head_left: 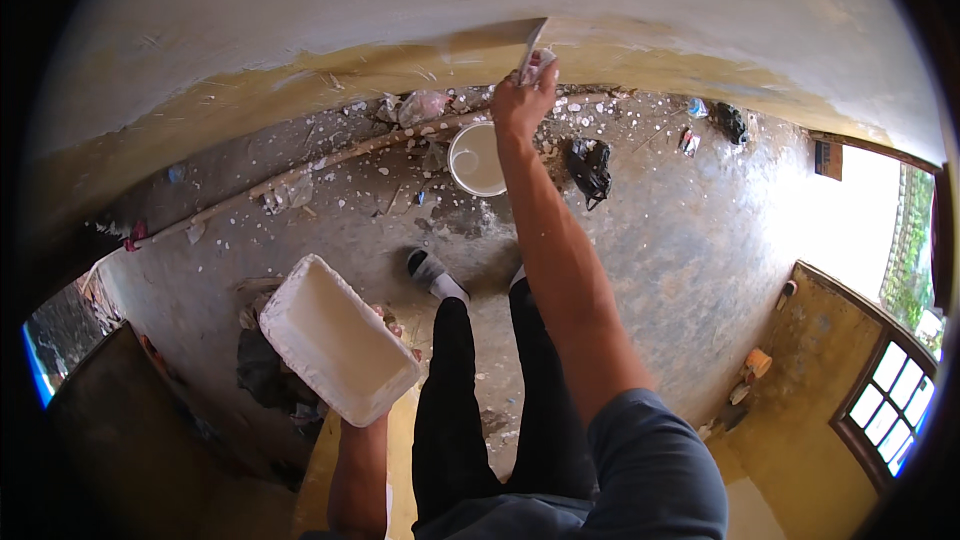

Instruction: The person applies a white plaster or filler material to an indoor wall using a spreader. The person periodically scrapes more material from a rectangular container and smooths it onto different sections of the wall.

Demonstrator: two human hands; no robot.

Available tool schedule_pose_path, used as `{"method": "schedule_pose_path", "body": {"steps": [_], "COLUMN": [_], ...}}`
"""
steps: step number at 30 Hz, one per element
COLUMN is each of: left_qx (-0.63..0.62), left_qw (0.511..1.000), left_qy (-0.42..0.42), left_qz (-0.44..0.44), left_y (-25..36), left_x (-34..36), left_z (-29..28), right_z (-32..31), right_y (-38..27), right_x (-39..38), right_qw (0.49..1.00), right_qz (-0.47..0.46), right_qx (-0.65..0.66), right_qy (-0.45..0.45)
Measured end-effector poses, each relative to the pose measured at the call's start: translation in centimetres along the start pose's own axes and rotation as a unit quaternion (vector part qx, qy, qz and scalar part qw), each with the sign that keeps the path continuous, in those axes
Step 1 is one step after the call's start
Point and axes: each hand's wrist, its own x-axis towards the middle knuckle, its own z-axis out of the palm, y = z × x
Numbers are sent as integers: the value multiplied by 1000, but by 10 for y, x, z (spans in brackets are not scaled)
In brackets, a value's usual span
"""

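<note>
My right hand (525,105) reaches far forward, closed around a putty knife (533,40) whose blade lies against the wall (400,0). The wall is white and smeared above, with a bare yellow band along its foot. White paste coats the knife's grip and some of my fingers. At lower left, my left hand (393,324) supports a pale rectangular tub (283,322) from beneath. Its fingertips curl up along the tub's right side, and the rest of the hand is hidden. White residue crusts the tub's rim, and its inside looks creamy white.
A round white bucket (478,158) stands on the spattered floor near the wall. A long pole (330,162) lies along the wall's foot among scraps. Right of the bucket sits a black plastic bag (588,170). A bright doorway (860,210) is at right.
</note>
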Motion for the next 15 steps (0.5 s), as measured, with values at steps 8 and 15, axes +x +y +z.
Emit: {"method": "schedule_pose_path", "body": {"steps": [8,15], "left_qx": [-18,-8], "left_qw": [1000,999], "left_qy": [-25,-30], "left_qz": [-5,-34], "left_y": [24,17], "left_x": [-5,2], "left_z": [-19,-27], "right_z": [-14,-65], "right_y": [-4,24], "right_x": [-26,44], "right_qw": [956,887], "right_qz": [187,347], "right_qx": [194,302], "right_qy": [-119,-22]}}
